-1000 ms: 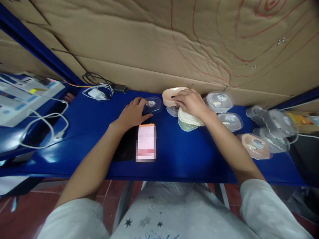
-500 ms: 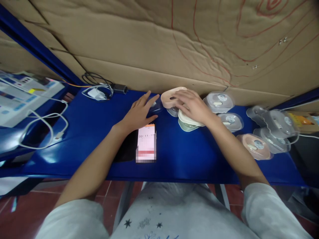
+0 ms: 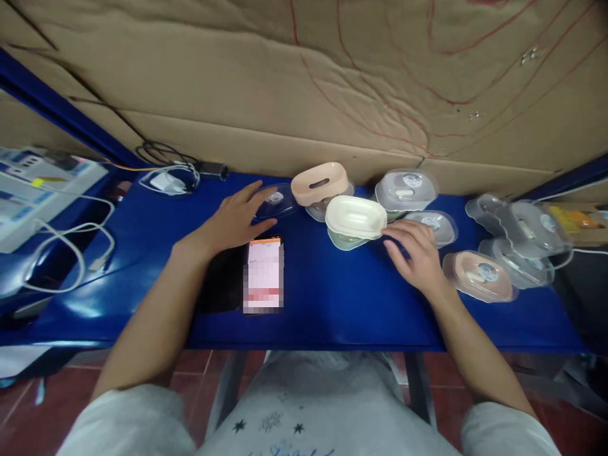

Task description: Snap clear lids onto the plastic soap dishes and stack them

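My left hand [image 3: 237, 218] is spread low over the table, its fingers at the left side of a clear plastic lid [image 3: 282, 201]. Nothing is held in it. A cream oval dish [image 3: 356, 216], looking like a soap dish part, rests on a greenish piece [image 3: 349, 239]. Just right of it is my right hand [image 3: 414, 253], fingers apart, fingertips close to the dish's edge; whether they touch it I cannot tell. Behind the cream dish, a peach oval piece [image 3: 319, 183] with a slot leans on another clear-edged part.
A phone [image 3: 265, 275] with a lit screen lies by a dark flat object [image 3: 221, 285]. Toward the right are lidded boxes, one grey-white [image 3: 407, 190] and one peach [image 3: 479, 277], plus stacked clear lids [image 3: 532, 234]. A coiled white cable [image 3: 171, 182] sits at back left; cardboard [image 3: 213, 76] walls the back.
My right hand has come off the peach and cream pieces and moved right and nearer to me, uncovering both. My left hand stays low by the clear lid; the view has shifted slightly.
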